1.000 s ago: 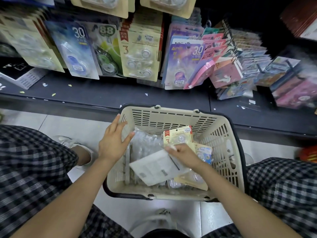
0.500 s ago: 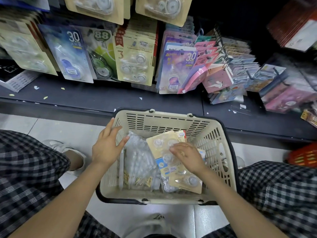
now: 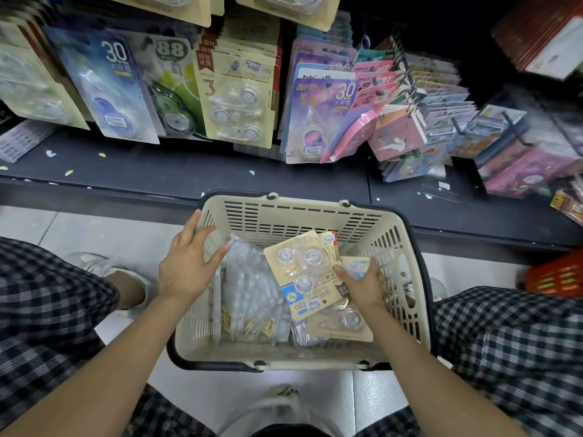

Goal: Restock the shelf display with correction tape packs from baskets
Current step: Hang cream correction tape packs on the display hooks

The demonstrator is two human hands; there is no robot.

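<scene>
step in hand, as i judge it: picking stock out of the basket, shelf placement not yet begun. the cream slotted plastic basket (image 3: 303, 216) stands on the floor tiles between my knees, just in front of the dark shelf (image 3: 189, 175).

the task's thing: a beige card correction tape pack with three clear reels (image 3: 303, 272) lies tilted on top of the basket contents, printed side up, right of centre. under and beside it lie more card packs and, to the left, a clear plastic bag of small packs (image 3: 252, 294).

right hand (image 3: 362, 285): down inside the basket at the right edge of the top pack. the thumb lies on the card face and the fingers (image 3: 373, 272) curl behind its edge, so i read this as a pinch on the pack, the grip partly hidden.

left hand (image 3: 186, 266): released, fingers spread and straight, resting over the basket's left rim, fingertips touching the clear bag. it holds nothing.

next move, in my judgement: lift the pack clear of the basket wall, turn it upright, and carry it to the matching beige hanging row of three-reel packs (image 3: 239, 102) above the shelf. the hang hole must meet the peg.
</scene>
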